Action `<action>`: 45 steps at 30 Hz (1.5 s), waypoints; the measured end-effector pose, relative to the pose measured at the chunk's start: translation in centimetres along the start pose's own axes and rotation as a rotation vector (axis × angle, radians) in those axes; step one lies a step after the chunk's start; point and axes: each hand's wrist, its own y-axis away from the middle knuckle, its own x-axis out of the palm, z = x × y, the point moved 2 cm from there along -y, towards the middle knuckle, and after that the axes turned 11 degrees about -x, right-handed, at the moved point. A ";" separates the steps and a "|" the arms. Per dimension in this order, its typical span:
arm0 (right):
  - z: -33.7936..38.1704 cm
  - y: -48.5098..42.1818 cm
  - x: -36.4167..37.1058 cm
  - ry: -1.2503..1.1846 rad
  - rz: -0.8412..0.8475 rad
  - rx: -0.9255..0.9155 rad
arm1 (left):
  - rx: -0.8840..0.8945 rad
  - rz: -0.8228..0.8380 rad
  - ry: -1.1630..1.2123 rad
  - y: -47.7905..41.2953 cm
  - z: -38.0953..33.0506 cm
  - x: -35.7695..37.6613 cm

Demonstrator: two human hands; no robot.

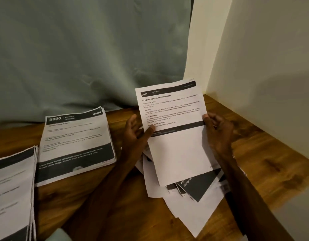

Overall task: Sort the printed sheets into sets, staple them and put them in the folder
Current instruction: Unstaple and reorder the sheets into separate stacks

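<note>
Printed sheet (pixel 176 150) 3561 is held above the loose heap (pixel 188 207), right hand (pixel 218 133) gripping its right edge, left hand (pixel 134 136) pinching the left. Sorting is in hand; next, I think, it needs a matching pile, not the 3800 pile (pixel 75 141).

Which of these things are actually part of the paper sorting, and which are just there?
In the job: the sheet held by the left hand and right hand, the 3800 stack, the far-left stack, the loose heap underneath.
Just there: the green cloth, the wall, the wooden table.
</note>
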 end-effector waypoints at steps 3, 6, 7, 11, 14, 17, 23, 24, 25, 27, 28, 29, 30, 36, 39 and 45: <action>-0.4 0.3 0.2 -0.004 -0.010 0.016 | -0.010 0.045 0.000 0.2 -0.3 0.0; -0.4 0.3 0.3 -0.004 -0.015 0.018 | -0.008 0.060 -0.021 0.2 -0.2 0.0; -0.4 0.3 0.3 -0.002 -0.009 0.016 | -0.012 0.062 -0.019 0.2 -0.2 0.0; -0.4 0.3 0.3 -0.018 0.017 0.022 | -0.014 0.068 -0.018 0.0 -0.1 -0.1; -0.1 0.4 0.3 -0.046 0.029 0.026 | -0.024 0.074 -0.013 0.1 -0.4 -0.1; 0.2 0.3 0.3 -0.059 0.036 0.024 | -0.024 0.087 -0.028 0.2 -0.4 -0.1; 0.1 0.4 0.4 -0.060 0.038 0.031 | -0.035 0.081 -0.048 -0.1 0.2 0.2; 0.1 0.3 0.4 -0.059 0.045 0.026 | -0.039 0.082 -0.050 -0.1 0.2 0.2; 0.2 0.3 0.5 -0.057 0.062 0.023 | -0.039 0.079 -0.058 -0.1 0.2 0.2; 0.5 0.4 0.6 -0.065 0.099 0.025 | -0.040 0.068 -0.084 -0.1 0.1 0.0; 0.7 0.5 0.5 -0.076 0.096 0.031 | -0.047 0.066 -0.098 -0.1 0.0 -0.1; 0.8 0.6 0.4 -0.100 0.075 0.057 | -0.059 0.062 -0.105 -0.2 -0.1 -0.5; 0.9 0.6 0.2 -0.146 0.055 0.105 | -0.074 0.050 -0.096 -0.3 -0.4 -0.9; -0.4 0.2 -1.2 -0.192 0.012 0.221 | -0.125 -0.068 0.242 -1.8 -2.2 -6.2; -1.0 0.5 -0.8 0.003 0.077 0.136 | -0.162 -0.060 0.358 -2.3 -2.2 -7.8; -1.8 0.8 0.2 0.365 0.394 0.054 | -0.228 -0.006 0.444 -1.6 -2.8 -7.9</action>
